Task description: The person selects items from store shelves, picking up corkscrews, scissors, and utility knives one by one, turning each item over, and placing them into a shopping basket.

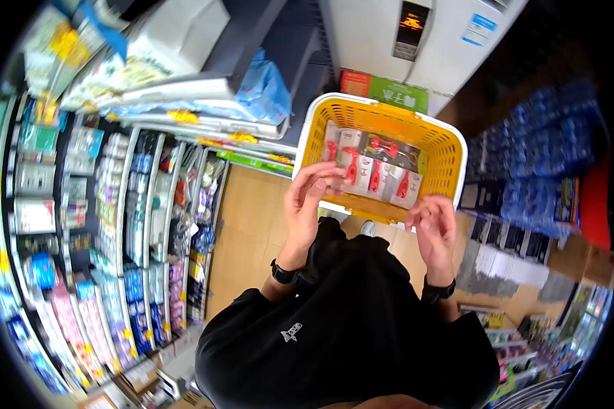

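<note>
A yellow basket point(438, 153) with a white rim stands in front of me. Inside it lie several carded packs point(374, 178) holding red-handled items, whose exact kind I cannot make out. One darker pack point(389, 151) with a red piece rests behind them. My left hand point(312, 192) is over the near left rim, its fingers loosely bent and apart, with nothing visible in them. By the near right corner, my right hand point(433, 223) is half curled, fingers apart and nothing seen in it. Whether either hand touches the rim is unclear.
Shelves full of packaged goods point(136, 198) line the left side. A shelf edge with a blue bag point(262, 92) juts out at upper left. Behind the basket stands a white appliance point(443, 41) with a lit display. Stacked blue bottle packs point(542, 143) are on the right.
</note>
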Demonstrator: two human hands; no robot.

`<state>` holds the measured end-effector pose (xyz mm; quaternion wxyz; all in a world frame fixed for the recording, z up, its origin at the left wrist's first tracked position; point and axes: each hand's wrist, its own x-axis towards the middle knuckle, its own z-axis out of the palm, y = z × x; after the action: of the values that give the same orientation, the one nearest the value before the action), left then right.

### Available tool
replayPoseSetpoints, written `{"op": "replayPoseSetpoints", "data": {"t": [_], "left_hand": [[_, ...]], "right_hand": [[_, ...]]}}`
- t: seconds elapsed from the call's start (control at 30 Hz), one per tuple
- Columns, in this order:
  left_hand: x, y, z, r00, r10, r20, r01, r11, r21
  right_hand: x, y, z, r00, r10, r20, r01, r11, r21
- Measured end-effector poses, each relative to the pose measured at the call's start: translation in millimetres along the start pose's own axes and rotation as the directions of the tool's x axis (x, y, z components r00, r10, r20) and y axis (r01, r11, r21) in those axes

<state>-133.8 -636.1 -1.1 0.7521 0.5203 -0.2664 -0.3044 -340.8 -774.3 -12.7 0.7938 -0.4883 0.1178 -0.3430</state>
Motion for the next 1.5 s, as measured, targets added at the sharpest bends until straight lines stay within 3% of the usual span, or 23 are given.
{"op": "replayPoseSetpoints", "data": {"t": [0.33,0.6,0.9,1.1,1.17,1.5], "left_hand": [[-79,20,-22,0.951,0.063,-0.303,-0.067,0.998,-0.003],[-136,48,-83,0.835,0.141,-0.533,-0.165,0.986,0.003],[-238,99,-205,0.624,0.25,-0.741,-0.266,0.959,0.1],[-299,132,-281,0.472,0.295,-0.831,-0.267,0.946,0.184],[-316,141,-300,0.428,0.31,-0.849,-0.265,0.941,0.209],[-379,157,-350,0.222,0.289,-0.931,-0.244,0.941,0.234]], "right_hand": [[1,10,39,0.955,0.132,0.265,-0.144,0.989,0.026],[9,41,107,0.867,0.185,0.463,-0.229,0.972,0.042],[0,114,266,0.63,0.311,0.712,-0.386,0.921,-0.061],[-13,166,371,0.52,0.311,0.795,-0.5,0.866,-0.011],[-22,180,400,0.491,0.31,0.814,-0.455,0.888,-0.064],[-42,235,502,0.184,0.422,0.888,-0.586,0.772,-0.245]]}}
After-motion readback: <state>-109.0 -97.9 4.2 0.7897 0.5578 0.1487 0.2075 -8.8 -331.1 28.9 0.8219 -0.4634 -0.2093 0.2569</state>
